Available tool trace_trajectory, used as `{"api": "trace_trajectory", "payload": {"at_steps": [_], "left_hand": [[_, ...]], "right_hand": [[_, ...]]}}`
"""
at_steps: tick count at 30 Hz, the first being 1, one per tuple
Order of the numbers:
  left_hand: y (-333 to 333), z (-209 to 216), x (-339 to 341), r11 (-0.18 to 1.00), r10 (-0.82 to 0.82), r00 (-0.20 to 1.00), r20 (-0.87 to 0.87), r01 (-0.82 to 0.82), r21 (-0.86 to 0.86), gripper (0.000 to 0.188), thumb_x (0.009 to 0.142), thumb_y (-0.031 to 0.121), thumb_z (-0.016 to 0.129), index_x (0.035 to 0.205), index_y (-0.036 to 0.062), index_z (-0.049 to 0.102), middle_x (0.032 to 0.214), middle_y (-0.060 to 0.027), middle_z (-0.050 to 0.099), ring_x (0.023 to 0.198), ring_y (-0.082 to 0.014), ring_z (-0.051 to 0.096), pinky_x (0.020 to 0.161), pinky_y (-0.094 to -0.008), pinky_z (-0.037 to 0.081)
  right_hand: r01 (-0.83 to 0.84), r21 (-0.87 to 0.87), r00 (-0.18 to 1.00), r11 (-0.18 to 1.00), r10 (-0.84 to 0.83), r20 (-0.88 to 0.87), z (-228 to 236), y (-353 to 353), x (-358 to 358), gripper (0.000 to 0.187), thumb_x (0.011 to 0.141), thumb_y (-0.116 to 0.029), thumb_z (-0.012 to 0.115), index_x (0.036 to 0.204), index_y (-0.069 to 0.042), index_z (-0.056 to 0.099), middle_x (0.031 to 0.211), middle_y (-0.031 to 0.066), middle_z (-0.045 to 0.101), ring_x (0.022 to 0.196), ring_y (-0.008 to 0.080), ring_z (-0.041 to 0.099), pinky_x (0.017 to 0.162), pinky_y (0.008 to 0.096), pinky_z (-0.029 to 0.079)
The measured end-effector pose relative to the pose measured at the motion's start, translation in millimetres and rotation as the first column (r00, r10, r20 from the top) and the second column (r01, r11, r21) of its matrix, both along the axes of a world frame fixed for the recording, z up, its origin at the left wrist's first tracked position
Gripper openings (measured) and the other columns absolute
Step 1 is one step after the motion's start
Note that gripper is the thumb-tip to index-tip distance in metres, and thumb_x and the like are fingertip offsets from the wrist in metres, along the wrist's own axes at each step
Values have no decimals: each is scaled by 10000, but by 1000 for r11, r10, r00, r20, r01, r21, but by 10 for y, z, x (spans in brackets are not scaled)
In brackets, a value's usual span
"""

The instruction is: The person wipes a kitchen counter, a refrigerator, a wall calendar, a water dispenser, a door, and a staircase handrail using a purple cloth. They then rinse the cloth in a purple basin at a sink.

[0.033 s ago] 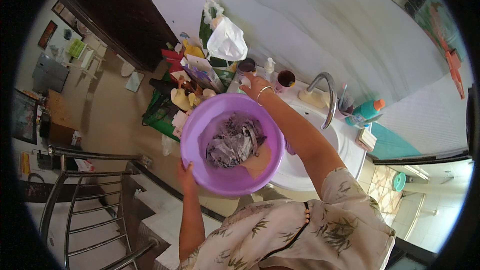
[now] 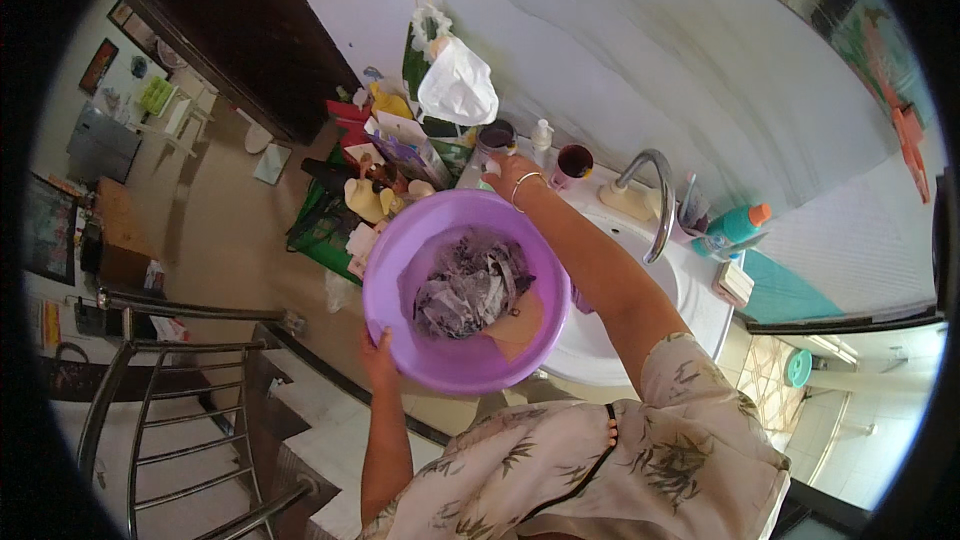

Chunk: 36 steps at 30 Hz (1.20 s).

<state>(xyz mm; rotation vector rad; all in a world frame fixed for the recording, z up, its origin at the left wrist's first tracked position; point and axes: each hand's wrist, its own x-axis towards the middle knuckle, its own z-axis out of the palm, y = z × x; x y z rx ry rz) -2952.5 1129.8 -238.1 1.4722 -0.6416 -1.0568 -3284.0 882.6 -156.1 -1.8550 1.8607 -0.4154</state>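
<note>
A round purple basin is tilted toward me at the left edge of the sink. Wet grey and dark patterned cloth lies in its water, with a beige piece at its right side. My left hand grips the basin's near left rim. Beyond the far rim, my right hand has its fingers curled over something small and pale, partly hidden by the hand. Close to those fingers are a dark cup, a white pump bottle and a second cup.
A white washbasin with a curved metal tap is under my right forearm. A teal bottle with an orange cap stands right of the tap. Bags and bottles crowd the left, near a green bag. A metal stair railing is at lower left.
The whole view has shifted very slightly. My right hand has drawn back a touch toward the basin; my left hand keeps its place on the rim.
</note>
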Motion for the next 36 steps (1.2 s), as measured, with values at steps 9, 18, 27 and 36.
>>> {"api": "trace_trajectory", "payload": {"at_steps": [9, 18, 27, 36], "left_hand": [[123, 25, -259, 990, 131, 991, 2, -131, 55, 365, 793, 8, 596, 1149, -21, 523, 1067, -102, 579, 930, -211, 570, 846, -340, 457], [10, -53, -354, 980, 188, 982, -6, -188, -66, 381, 796, 5, 576, 1172, -28, 518, 1044, -113, 598, 895, -232, 594, 811, -352, 483], [-334, 126, -509, 989, 145, 987, 74, -143, -34, 405, 783, -9, 571, 1181, -51, 507, 1086, -132, 582, 926, -228, 583, 820, -342, 469], [-475, 88, -512, 987, 124, 992, -38, -127, -103, 405, 794, 51, 616, 1166, -64, 502, 1084, -139, 580, 903, -215, 571, 809, -343, 466]], "right_hand": [[-238, -29, 962, 971, 232, -148, -220, -323, -382, 391, 735, -221, 723, 1092, -84, 643, 1048, 203, 641, 1012, 357, 602, 897, 417, 473], [-120, 30, 952, 992, 124, -281, -88, -401, -582, 308, 834, -133, 587, 1137, -76, 590, 1102, 183, 626, 1035, 346, 608, 873, 436, 504], [-90, -50, 949, 995, 70, -308, -114, -145, -684, 477, 816, -179, 661, 1250, -77, 490, 1112, 209, 583, 1042, 358, 582, 888, 428, 476], [196, -455, 974, 869, -118, 195, -130, 1166, -741, 241, 847, -122, 565, 1069, -39, 605, 1027, 210, 613, 948, 377, 585, 845, 439, 477]]}}
